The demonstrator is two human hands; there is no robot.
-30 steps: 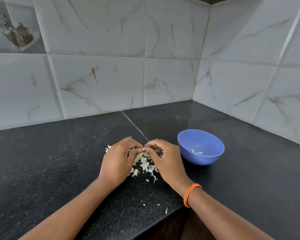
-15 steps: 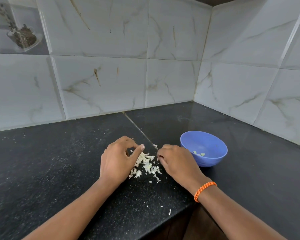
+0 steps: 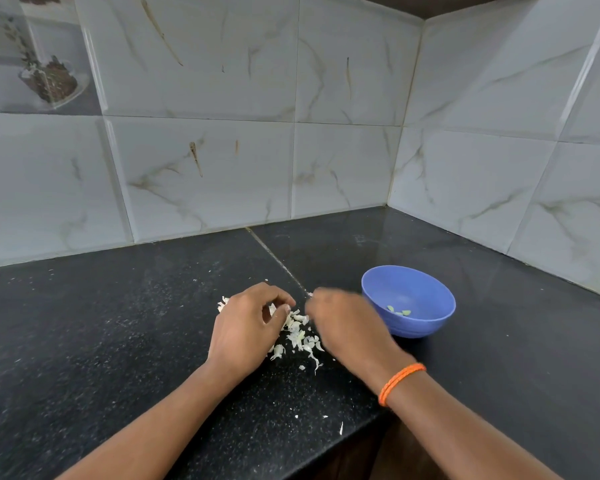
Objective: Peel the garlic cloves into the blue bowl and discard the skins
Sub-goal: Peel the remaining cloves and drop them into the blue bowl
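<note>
A pile of white garlic skins (image 3: 300, 336) lies on the black counter (image 3: 118, 341) between my hands. My left hand (image 3: 246, 323) hovers over the pile's left side with its fingers curled and its thumb tip at the skins; I see nothing held in it. My right hand (image 3: 347, 327), with an orange band at the wrist, is blurred with motion between the pile and the blue bowl (image 3: 430, 327). What its fingers hold is hidden. The bowl stands right of my right hand and holds a few peeled cloves (image 3: 399, 310).
Tiled walls meet in a corner behind the counter. The counter's front edge (image 3: 347, 441) runs close under my right forearm, with stray skin flakes (image 3: 341, 427) near it. A seam (image 3: 274, 258) crosses the counter toward the back wall.
My hands were together over the pile one second ago and have come apart. The right hand has shifted right toward the bowl and is now blurred; the left stays on the pile.
</note>
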